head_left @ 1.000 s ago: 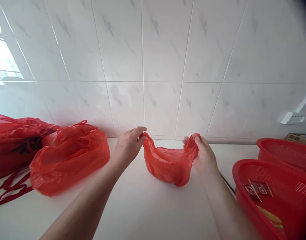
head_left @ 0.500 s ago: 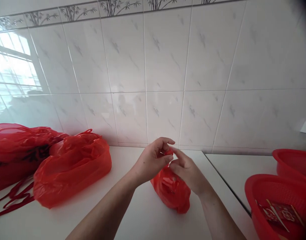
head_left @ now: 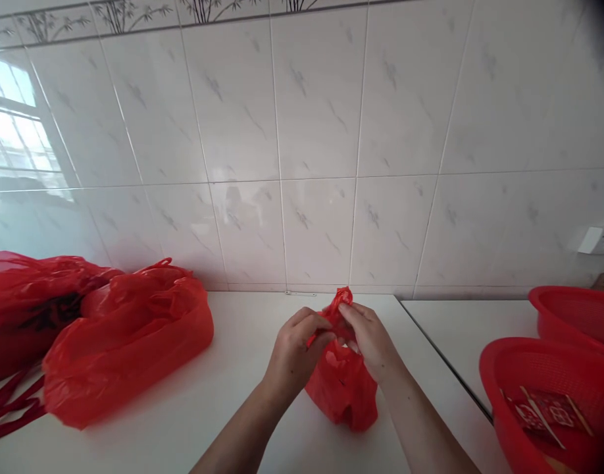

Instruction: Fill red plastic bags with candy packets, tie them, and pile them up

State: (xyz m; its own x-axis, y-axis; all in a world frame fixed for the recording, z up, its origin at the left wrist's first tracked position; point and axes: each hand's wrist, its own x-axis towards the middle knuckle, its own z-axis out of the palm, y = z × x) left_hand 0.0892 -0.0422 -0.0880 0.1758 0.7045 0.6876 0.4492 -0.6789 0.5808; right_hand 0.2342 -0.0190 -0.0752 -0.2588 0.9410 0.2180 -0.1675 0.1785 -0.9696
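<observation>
A small red plastic bag (head_left: 342,388) rests on the white tabletop, its lower part bulging and its gathered top raised between my hands. My left hand (head_left: 298,345) pinches part of the bag's neck from the left, thumb and index finger together. From the right, my right hand (head_left: 371,337) grips the upper neck, with the thumb near the crumpled top end. A gap shows in the plastic just below the fingers. What the bag contains is hidden.
Two larger filled red bags, a plain one (head_left: 134,349) and one with black print (head_left: 30,309), lie at left. On the right stand red plastic baskets (head_left: 502,359); the nearer contains red packets (head_left: 553,408) and thin sticks. A seam (head_left: 445,359) crosses the tabletop.
My left hand has moved lower and my right hand has turned. The bag's crumpled top now sticks up above the fingers. The camera view has shifted slightly right.
</observation>
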